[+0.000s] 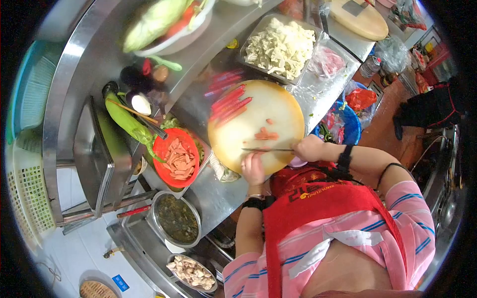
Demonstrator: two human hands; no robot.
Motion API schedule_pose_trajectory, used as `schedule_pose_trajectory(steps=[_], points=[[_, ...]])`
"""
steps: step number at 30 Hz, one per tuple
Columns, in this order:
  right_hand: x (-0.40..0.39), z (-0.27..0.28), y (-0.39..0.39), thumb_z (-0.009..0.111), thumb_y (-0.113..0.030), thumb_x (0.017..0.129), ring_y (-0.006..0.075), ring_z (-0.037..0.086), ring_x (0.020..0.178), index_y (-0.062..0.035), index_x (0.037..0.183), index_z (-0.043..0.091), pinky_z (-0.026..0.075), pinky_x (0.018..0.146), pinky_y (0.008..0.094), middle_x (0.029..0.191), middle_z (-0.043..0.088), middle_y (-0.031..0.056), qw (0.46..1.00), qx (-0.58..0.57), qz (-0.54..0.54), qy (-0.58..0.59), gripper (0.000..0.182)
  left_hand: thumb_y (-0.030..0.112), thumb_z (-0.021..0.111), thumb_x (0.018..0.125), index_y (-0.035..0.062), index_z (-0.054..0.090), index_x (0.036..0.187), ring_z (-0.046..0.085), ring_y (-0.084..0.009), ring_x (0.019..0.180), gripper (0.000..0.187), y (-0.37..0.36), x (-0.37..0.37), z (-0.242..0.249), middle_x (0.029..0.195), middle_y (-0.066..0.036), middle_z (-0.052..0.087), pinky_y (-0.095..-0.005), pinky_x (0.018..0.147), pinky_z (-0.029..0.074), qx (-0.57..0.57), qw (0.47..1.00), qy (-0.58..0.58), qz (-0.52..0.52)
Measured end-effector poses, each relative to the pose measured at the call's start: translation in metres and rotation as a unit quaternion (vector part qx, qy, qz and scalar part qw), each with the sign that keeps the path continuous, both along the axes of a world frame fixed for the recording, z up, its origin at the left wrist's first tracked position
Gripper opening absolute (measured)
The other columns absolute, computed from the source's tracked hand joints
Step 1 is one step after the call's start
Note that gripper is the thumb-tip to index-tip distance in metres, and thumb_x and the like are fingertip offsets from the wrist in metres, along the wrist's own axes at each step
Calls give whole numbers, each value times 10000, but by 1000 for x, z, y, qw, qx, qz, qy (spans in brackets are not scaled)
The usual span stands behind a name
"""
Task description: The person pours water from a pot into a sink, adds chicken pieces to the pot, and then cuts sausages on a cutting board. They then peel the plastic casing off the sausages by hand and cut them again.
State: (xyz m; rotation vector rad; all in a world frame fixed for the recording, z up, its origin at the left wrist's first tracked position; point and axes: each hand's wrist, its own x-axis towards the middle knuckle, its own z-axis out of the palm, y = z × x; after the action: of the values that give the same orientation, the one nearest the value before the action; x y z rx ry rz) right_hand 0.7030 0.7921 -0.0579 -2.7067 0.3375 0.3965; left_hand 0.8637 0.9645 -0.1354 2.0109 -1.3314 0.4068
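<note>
My right hand [307, 148] is closed round the handle of a knife [268, 149], whose thin blade lies across the near part of a round cutting board [283, 107]. At the blade's tip end, my left hand [253, 168] rests on the board's near edge with its fingers bent together; what is under them is hidden. Just beyond the blade lie a few cut pinkish sausage pieces [266, 134]. Several sausages in red wrappers [231, 105] lie at the board's far left. To the left, a red plastic basket [156, 144] holds pink sausage slices [178, 161].
A metal tray [243, 53] of cauliflower pieces [283, 47] stands behind the board. Near the basket are a long green vegetable [124, 116] and a pot of dark greens [174, 218]. A bowl of pale chunks [191, 272] stands lower left. A blue bin [352, 124] is at right.
</note>
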Motion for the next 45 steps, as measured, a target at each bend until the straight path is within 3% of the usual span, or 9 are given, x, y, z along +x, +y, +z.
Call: schedule_pose_trajectory(steps=[4, 9, 18, 22, 29, 32, 37, 42, 45], points=[[16, -2, 5, 484, -243, 795, 330, 614, 629, -53, 939, 530, 479, 562, 439, 696, 619, 145, 999, -21, -2, 27, 243, 70, 588, 770, 63, 593, 909, 517, -284, 890, 139, 0, 2, 0, 940, -88, 550, -379, 797, 412, 5, 1000, 6, -11], [-3, 20, -5, 488, -311, 833, 338, 583, 541, -59, 901, 542, 466, 497, 441, 580, 567, 163, 999, 16, -22, -20, 267, 56, 586, 765, 56, 594, 914, 529, -294, 873, 150, 1, 1, -2, 936, -95, 556, -392, 778, 427, -1, 1000, 7, 1], [-3, 7, -5, 497, -304, 830, 323, 599, 551, -75, 887, 554, 475, 495, 423, 591, 582, 143, 1000, -7, 22, -4, 242, 70, 580, 773, 61, 608, 892, 535, -299, 879, 122, 2, 5, -10, 942, -103, 560, -389, 784, 429, -12, 1000, 3, -12], [25, -13, 11, 498, -218, 773, 300, 639, 728, -49, 885, 595, 512, 626, 404, 767, 639, 141, 995, -8, 5, 95, 224, 80, 576, 783, 63, 613, 894, 534, -290, 883, 118, 5, 5, -11, 943, -94, 566, -389, 788, 423, 9, 1000, 17, -15], [16, -8, -10, 491, -357, 819, 333, 617, 738, -73, 953, 575, 486, 679, 433, 773, 628, 156, 999, 31, -28, -12, 324, 82, 591, 776, 54, 597, 877, 507, -299, 896, 105, -7, 3, 7, 945, -96, 556, -394, 796, 400, 20, 1000, 24, 2], [4, -1, -24, 486, -361, 827, 334, 615, 731, -76, 976, 562, 482, 668, 434, 777, 627, 149, 994, 44, -94, 15, 331, 100, 594, 780, 66, 599, 881, 511, -294, 900, 107, -15, 2, 20, 933, -89, 550, -395, 786, 407, 32, 999, 23, -9], [-10, 24, -24, 460, -357, 848, 339, 612, 714, -74, 984, 546, 483, 641, 432, 775, 625, 149, 996, 29, -78, 8, 325, 131, 584, 806, 84, 598, 887, 516, -290, 907, 95, -17, 0, 16, 919, -82, 549, -400, 765, 420, -11, 997, 71, 42], [-14, 10, -11, 500, -190, 749, 319, 622, 671, -70, 952, 538, 483, 578, 439, 722, 618, 154, 994, -2, -86, 62, 239, 147, 578, 820, 106, 599, 906, 537, -280, 885, 97, -8, 3, -4, 932, -78, 560, -386, 754, 437, -24, 995, 50, 79], [-14, 18, -12, 484, -256, 806, 324, 607, 592, -72, 929, 534, 474, 524, 441, 637, 595, 153, 997, 7, -81, 17, 227, 133, 584, 812, 105, 603, 890, 544, -271, 872, 85, -8, 2, -5, 949, -79, 563, -378, 754, 436, -29, 993, 65, 90]])
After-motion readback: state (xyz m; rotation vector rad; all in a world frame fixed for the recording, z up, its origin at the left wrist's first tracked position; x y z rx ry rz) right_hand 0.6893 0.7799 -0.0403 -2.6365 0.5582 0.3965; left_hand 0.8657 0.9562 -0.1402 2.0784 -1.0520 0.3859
